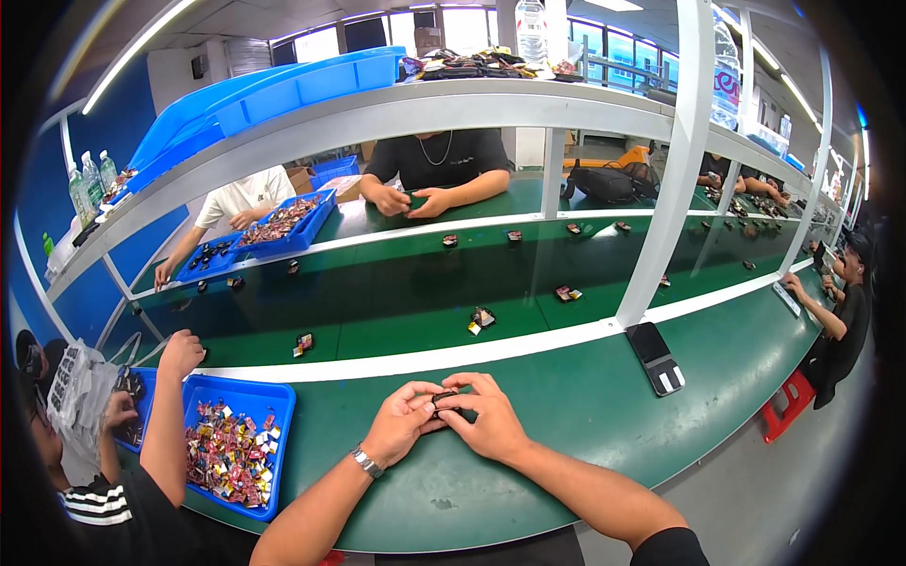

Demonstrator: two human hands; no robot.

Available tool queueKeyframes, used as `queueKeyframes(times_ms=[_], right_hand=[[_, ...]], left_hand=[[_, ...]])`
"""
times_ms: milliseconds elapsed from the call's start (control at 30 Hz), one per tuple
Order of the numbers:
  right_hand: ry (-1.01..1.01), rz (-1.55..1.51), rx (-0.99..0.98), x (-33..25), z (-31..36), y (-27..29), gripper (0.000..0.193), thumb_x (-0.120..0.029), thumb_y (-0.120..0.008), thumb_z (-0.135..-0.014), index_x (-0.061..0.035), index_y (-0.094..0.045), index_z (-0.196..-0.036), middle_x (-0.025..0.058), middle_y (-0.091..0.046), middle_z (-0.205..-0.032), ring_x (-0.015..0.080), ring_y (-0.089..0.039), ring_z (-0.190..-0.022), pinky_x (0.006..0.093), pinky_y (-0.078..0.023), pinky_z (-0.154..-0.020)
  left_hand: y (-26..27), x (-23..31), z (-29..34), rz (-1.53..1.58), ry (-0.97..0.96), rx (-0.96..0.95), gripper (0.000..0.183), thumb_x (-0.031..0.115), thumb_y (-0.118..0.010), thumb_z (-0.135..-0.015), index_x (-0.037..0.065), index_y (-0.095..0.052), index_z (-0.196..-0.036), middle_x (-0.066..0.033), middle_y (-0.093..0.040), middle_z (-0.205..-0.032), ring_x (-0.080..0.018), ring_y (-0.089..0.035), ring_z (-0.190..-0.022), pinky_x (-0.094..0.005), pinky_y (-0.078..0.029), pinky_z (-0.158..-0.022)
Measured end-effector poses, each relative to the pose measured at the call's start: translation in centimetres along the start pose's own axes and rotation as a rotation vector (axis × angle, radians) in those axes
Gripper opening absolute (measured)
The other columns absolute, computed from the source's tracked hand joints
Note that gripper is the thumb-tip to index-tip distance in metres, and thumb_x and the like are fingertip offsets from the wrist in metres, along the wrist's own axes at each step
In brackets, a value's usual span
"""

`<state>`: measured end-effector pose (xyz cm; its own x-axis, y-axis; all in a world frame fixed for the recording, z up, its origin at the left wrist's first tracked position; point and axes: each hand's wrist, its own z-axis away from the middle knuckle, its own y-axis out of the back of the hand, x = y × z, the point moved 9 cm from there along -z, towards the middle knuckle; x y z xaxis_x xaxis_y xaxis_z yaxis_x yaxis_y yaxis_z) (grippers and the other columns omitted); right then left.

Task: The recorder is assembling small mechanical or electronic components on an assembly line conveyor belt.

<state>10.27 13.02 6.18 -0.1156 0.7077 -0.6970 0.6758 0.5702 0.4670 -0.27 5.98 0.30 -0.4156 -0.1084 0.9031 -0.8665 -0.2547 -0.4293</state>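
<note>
Over the green tabletop (566,424), my left hand (398,426) and my right hand (489,422) meet, fingers closed round a small black object (441,403). Fingertips of both hands press on it and cover most of it, so its kind does not show. To the left of my left forearm stands a blue tray (287,415) full of small red, yellow and white packets (231,457). Off to the right of my hands lies a black phone or flat case (653,358) with white patches at its near end.
Beyond a white rail (415,363), a green belt (396,316) carries scattered small packets (481,319). A white post (665,179) holds a shelf with blue bins (311,85). At my left, a co-worker's arm (168,424) reaches beside the tray; people sit opposite and far right.
</note>
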Motion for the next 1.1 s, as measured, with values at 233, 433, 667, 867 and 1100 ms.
queueKeyframes(times_ms=[233, 433, 667, 867, 1100], right_hand=[[0.064, -0.034, 0.079, -0.8, 0.0, 0.6, 0.017, -0.005, -0.072, -0.078, -0.0095, -0.074, -0.095, 0.0067, -0.062, -0.121, 0.0263, -0.055, -0.112, 0.0361, -0.051, -0.088], [0.099, 0.039, 0.092, -1.2, 0.1, 1.2, 0.019, -0.004, -0.072, -0.077, -0.01, -0.074, -0.095, 0.006, -0.062, -0.122, 0.0263, -0.054, -0.114, 0.0369, -0.05, -0.087], [0.033, -0.049, 0.066, -0.4, 0.0, 0.5, 0.017, -0.006, -0.07, -0.079, -0.0073, -0.074, -0.095, 0.0073, -0.061, -0.124, 0.0282, -0.052, -0.117, 0.0375, -0.048, -0.091], [0.055, -0.039, 0.059, -1.0, -0.4, 0.3, 0.019, -0.007, -0.069, -0.08, -0.0056, -0.073, -0.098, 0.008, -0.06, -0.125, 0.0292, -0.05, -0.121, 0.0386, -0.048, -0.094], [0.197, 0.128, 0.215, -2.5, -0.2, 1.5, 0.02, 0.002, -0.072, -0.073, -0.0061, -0.07, -0.091, 0.0076, -0.062, -0.104, 0.0262, -0.059, -0.096, 0.0336, -0.053, -0.075]], left_hand=[[-0.2, -0.2, -0.1, 0.022, -0.038, 0.008, 0.024, 0.006, -0.057, -0.096, 0.002, -0.05, -0.119, -0.0165, -0.059, -0.128, -0.0223, -0.061, -0.115, -0.0389, -0.053, -0.098], [-0.4, 0.1, -0.1, 0.091, -0.079, -0.016, 0.024, 0.006, -0.058, -0.096, 0.004, -0.05, -0.119, -0.0144, -0.059, -0.127, -0.023, -0.06, -0.115, -0.041, -0.052, -0.098], [-0.7, 0.2, -0.1, 0.087, -0.081, 0.017, 0.021, 0.005, -0.056, -0.096, 0.004, -0.051, -0.117, -0.014, -0.06, -0.126, -0.0231, -0.06, -0.115, -0.0418, -0.051, -0.099], [-0.2, 0.3, -0.3, 0.039, -0.126, 0.062, 0.023, 0.001, -0.048, -0.099, 0.003, -0.048, -0.122, -0.0151, -0.057, -0.132, -0.0209, -0.059, -0.116, -0.0369, -0.051, -0.098], [-0.4, 0.3, 0.0, 0.045, -0.068, 0.069, 0.025, 0.002, -0.046, -0.1, 0.003, -0.047, -0.125, -0.013, -0.058, -0.13, -0.0186, -0.059, -0.115, -0.0354, -0.051, -0.098]])
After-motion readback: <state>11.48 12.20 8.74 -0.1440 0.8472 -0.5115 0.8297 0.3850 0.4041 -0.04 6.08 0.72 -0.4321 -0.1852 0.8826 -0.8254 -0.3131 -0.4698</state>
